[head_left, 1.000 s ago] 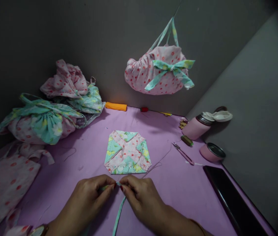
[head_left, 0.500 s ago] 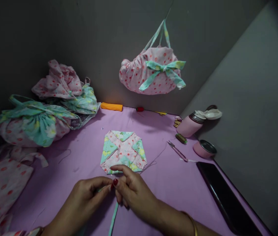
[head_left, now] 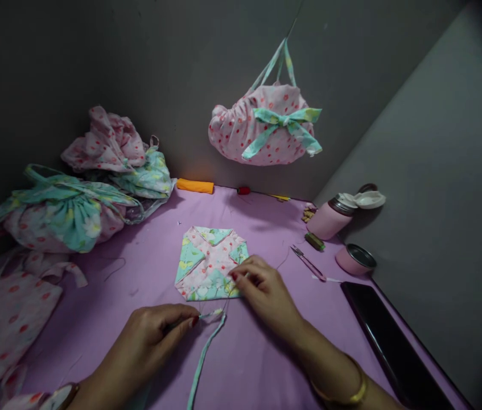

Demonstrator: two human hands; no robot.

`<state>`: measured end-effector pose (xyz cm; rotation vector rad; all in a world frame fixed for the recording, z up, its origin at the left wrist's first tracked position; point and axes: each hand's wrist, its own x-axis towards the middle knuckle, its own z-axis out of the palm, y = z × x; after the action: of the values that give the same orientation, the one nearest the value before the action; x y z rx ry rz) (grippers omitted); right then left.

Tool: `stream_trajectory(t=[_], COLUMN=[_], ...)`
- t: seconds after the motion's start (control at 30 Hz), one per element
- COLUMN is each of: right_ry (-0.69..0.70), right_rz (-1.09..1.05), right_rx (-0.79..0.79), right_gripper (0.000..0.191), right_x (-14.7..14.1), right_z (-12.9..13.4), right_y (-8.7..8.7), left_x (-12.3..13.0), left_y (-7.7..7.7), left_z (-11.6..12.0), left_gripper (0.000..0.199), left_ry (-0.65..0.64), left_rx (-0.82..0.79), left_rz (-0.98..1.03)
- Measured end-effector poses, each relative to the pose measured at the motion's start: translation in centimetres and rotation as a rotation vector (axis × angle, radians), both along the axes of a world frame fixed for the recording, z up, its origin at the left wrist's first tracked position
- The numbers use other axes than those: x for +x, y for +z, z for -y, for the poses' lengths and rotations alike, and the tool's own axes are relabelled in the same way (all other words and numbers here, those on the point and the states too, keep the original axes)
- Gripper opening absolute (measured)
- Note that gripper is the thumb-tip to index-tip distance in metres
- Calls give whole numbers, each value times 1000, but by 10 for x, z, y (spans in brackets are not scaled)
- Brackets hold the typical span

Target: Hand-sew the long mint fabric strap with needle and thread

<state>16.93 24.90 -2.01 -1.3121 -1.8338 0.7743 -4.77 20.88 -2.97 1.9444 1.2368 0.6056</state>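
Head view has the left hand pinching a mint fabric cord just below the patchwork piece, the right hand apparently pinching thread, which I'd guess could snap if tugged hard.

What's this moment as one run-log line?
left hand: pinching mint cord | right hand: apparently pinching thread, by fabric piece | snips: lying right of fabric piece

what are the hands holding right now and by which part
The left hand pinches a narrow mint fabric strip near its upper bend, between thumb and forefinger. The right hand seems to pinch thread; by which part is unclear.
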Motion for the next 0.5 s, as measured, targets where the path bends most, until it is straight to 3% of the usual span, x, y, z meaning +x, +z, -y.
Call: stream_trajectory(t=[0.1, 0.23, 0.37, 0.5], right_ry=[186, 192, 35, -274], right_rz=[-108, -236, -522, -918], right_rx=[-175, -281, -383, -556], right_gripper=[12, 7, 16, 19], right_x=[-25, -40, -36, -8], right_z=[15, 23, 15, -8], right_y=[-2, -7, -3, 13], left_x=[1, 5, 6, 4], left_y=[-1, 4, 9, 9], left_z=[3, 5, 5, 2], left_gripper=[23, 24, 27, 26], left_ry=[-32, -59, -63, -46], left_rx=[55, 74, 23, -86], left_rz=[-7, 20, 39, 34])
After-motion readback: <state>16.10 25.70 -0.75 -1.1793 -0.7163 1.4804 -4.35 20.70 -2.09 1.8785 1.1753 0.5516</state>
